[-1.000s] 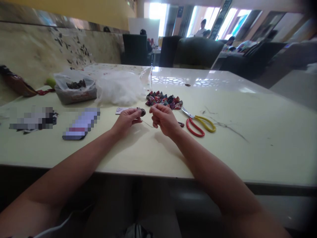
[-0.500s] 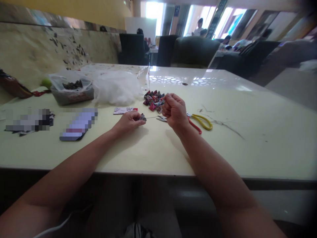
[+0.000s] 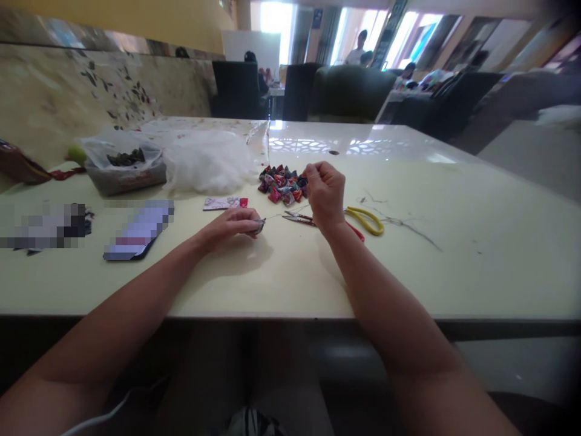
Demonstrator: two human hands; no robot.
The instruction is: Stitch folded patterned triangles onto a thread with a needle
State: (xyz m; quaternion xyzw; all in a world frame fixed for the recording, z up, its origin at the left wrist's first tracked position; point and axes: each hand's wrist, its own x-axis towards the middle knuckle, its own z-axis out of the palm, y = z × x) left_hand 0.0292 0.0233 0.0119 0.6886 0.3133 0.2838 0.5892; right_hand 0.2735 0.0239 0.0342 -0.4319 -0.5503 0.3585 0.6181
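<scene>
Between the thumb and fingers of my left hand (image 3: 236, 223) is a small dark patterned fabric piece (image 3: 259, 226), mostly covered by the fingers. A thin thread (image 3: 275, 215) runs from it towards my right hand (image 3: 324, 191), which is raised with its fingers pinched. Whether a needle is in that pinch cannot be made out. Under the right hand lie scissors (image 3: 370, 221) with yellow and red handles, blades pointing left. Just behind the hands sits a cluster of small stuffed fabric pieces (image 3: 281, 183) in red, green and floral prints. A flat printed fabric strip (image 3: 222, 203) lies behind my left hand.
On the left are a phone (image 3: 140, 227), blurred dark scraps (image 3: 88, 224), a plastic bag (image 3: 124, 175) with dark bits, and white stuffing (image 3: 211, 160). Loose threads (image 3: 415, 232) lie to the right on the pale table (image 3: 454, 278). Chairs and people are further back.
My left hand has turned, covering more of the fabric piece. The thread, taut before, now looks slacker. My view has shifted slightly; the right hand stays raised and pinched.
</scene>
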